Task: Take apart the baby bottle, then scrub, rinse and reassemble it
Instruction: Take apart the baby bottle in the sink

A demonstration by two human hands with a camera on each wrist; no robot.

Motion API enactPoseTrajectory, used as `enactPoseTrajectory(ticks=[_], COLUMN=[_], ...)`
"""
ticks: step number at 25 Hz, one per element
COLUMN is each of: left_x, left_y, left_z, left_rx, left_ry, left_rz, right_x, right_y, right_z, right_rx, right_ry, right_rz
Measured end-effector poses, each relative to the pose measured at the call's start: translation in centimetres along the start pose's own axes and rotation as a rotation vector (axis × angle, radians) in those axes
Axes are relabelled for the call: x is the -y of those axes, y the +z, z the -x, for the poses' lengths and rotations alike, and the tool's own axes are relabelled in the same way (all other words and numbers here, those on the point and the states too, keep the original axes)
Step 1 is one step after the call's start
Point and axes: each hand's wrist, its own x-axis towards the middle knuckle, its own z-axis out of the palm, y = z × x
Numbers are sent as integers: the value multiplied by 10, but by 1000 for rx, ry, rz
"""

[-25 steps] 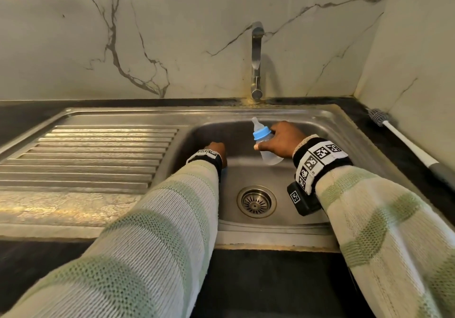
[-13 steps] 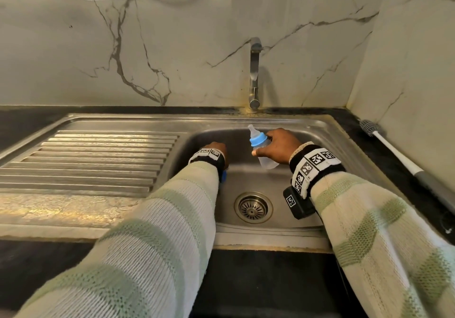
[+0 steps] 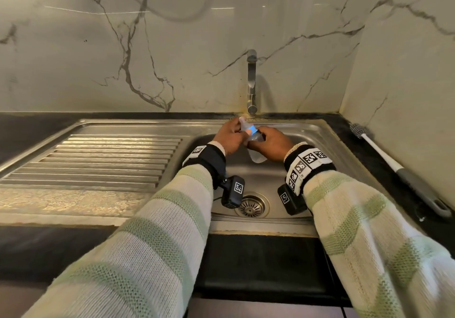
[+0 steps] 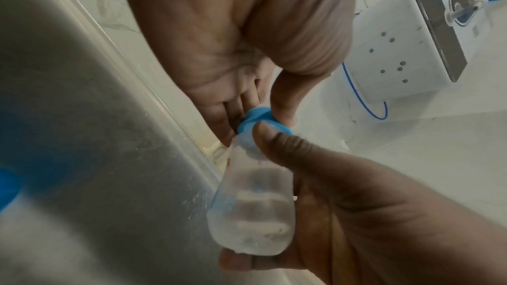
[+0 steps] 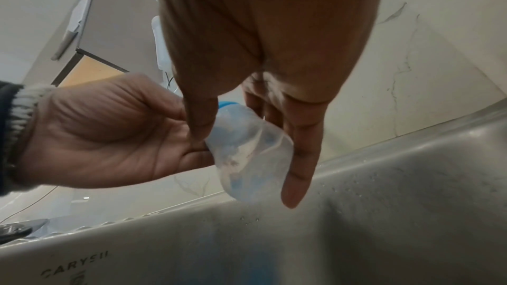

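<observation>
Translucent bottle (image 3: 256,155) (blue collar (image 4: 260,119)), tilted

A bottle brush (image 3: 394,163) lies on the black counter (image 3: 364,150) beside the sink (image 3: 157,128).

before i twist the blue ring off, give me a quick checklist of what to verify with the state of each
1. Right hand grips the bottle body: ok.
2. Left hand has fingers and thumb on the blue ring: ok.
3. Bottle held over the sink basin, so a dropped part lands inside: ok.
4. Ring already loosened on its thread: cannot tell.
5. Tap off, no stream showing: ok.
6. Bottle brush lying on the counter to the right, ready for scrubbing: ok.
</observation>
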Motion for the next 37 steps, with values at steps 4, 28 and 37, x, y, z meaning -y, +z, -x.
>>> enactPoseTrajectory(ticks=[4, 28, 37], left_x=[-9, -11, -18], left_y=[3, 3, 9], left_z=[-1, 6, 14], left_rx=[-101, -330, 39], left_ry=[7, -123, -235], left_rz=[26, -171, 498], right_x=[-1, -8, -10], right_y=[-3, 6, 5], right_z=[0, -10, -9], right_rx=[-8, -25, -18], right_ry=[4, 1, 10], right_rz=[-30, 7, 59])
